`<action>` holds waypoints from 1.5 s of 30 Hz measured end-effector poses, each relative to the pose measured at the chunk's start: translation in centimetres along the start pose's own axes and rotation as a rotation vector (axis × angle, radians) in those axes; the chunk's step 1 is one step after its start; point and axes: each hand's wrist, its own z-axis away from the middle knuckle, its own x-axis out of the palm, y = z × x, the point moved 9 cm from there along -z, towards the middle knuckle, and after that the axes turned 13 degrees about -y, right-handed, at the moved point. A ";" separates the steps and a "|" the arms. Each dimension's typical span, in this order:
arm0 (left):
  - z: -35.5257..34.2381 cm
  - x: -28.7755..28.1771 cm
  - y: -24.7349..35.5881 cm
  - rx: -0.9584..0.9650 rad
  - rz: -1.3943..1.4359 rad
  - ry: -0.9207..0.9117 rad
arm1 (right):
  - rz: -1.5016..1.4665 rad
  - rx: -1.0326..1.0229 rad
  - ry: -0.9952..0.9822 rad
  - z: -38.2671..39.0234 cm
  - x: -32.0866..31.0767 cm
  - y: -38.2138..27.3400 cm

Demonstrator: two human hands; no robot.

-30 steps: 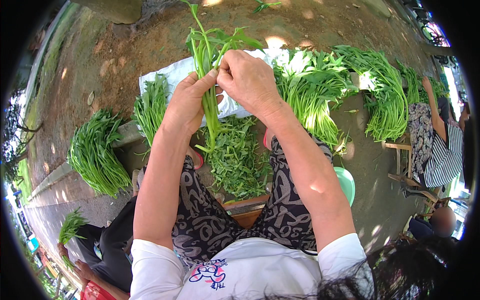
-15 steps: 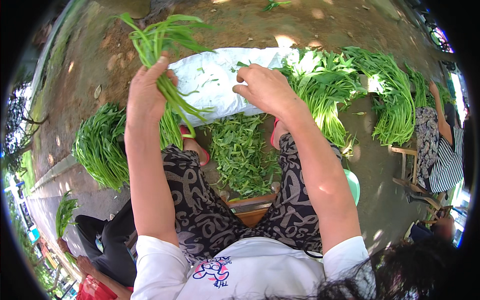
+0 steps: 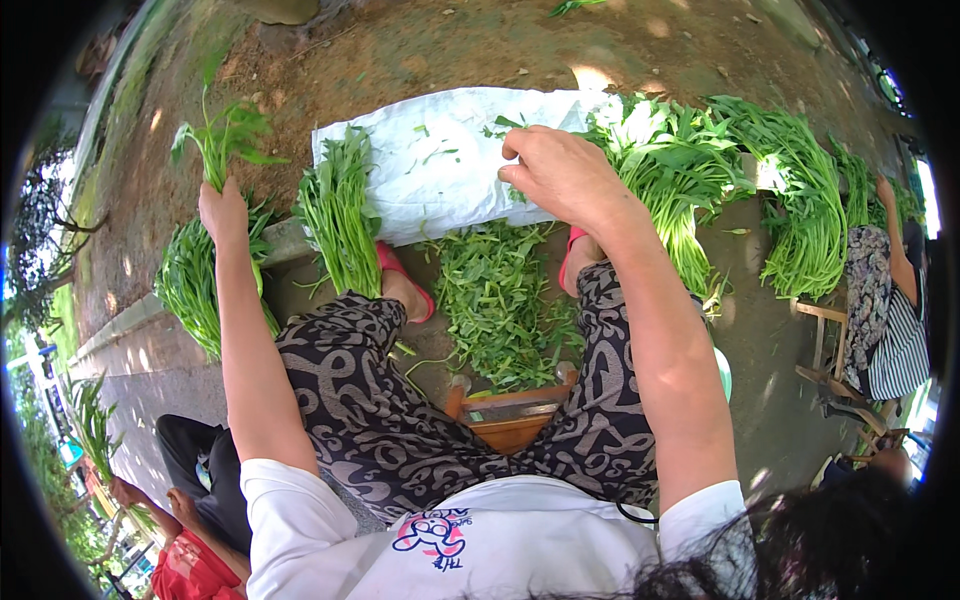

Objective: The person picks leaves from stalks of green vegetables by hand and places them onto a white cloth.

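My left hand (image 3: pixel 225 212) is closed around a few water spinach stems (image 3: pixel 215 150), their leafy tops pointing up and away from me. It is raised at the left, over a leafy bunch of water spinach (image 3: pixel 205 290). My right hand (image 3: pixel 570 178) hovers above the white sheet (image 3: pixel 440 165) with its fingers curled in. Green leaf bits show beside those fingertips, but whether they are held or lie on the sheet is unclear. Another bunch of water spinach (image 3: pixel 342 215) rests on the sheet's left end. Between my feet lies a heap of plucked leaves (image 3: pixel 500 305).
Large bunches of water spinach (image 3: pixel 675 190) lie at the right, by another person's arm (image 3: pixel 900 235) and a wooden chair (image 3: pixel 825 340). At the lower left, a person in red (image 3: pixel 195 565) holds greens. A small wooden stool (image 3: pixel 515 430) shows between my knees.
My left hand has swung left and outward from above the sheet, with fewer stems showing in it. The bunch at the sheet's left end has come into full view. My right hand has barely moved.
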 end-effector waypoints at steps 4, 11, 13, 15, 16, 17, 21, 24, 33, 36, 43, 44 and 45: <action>1.5 2.5 -1.8 -0.247 -0.192 -0.051 | -0.023 0.034 0.020 0.7 0.2 1.9; 4.1 16.2 -9.3 -0.239 -0.387 -0.614 | -0.012 0.025 0.014 0.9 -0.2 1.6; 6.2 21.0 -9.4 -0.105 -0.457 -0.814 | -0.013 0.033 0.008 0.7 0.1 1.9; 7.9 23.1 -8.4 -0.066 -0.462 -0.905 | -0.016 0.038 -0.002 0.7 0.2 1.9; 8.4 23.7 -8.1 -0.070 -0.437 -0.939 | -0.018 0.034 -0.001 0.7 0.1 1.9; 8.8 24.2 -7.8 -0.074 -0.412 -0.972 | -0.019 0.028 0.000 0.8 0.1 1.8; 9.7 24.5 -6.9 -0.072 -0.399 -0.950 | -0.023 -0.009 0.048 1.0 -0.1 1.4; 10.3 24.7 -7.7 -0.163 -0.273 -0.993 | -0.011 -0.039 0.087 1.3 -0.3 1.1; 9.6 22.4 -6.7 -0.290 -0.268 -0.956 | -0.035 0.003 -0.042 0.5 0.6 1.0; 9.4 20.1 -2.2 -0.130 -0.453 -0.902 | -0.044 -0.004 -0.028 0.5 0.6 0.8; 12.3 11.4 15.7 0.349 -0.056 -0.815 | -0.046 -0.095 0.020 -0.2 0.7 -0.2; 14.0 9.4 18.6 0.373 0.074 -0.802 | -0.040 -0.081 0.016 -0.3 1.0 -0.2; 15.9 7.4 21.0 0.397 0.196 -0.817 | -0.026 -0.074 0.009 -0.4 1.0 -0.6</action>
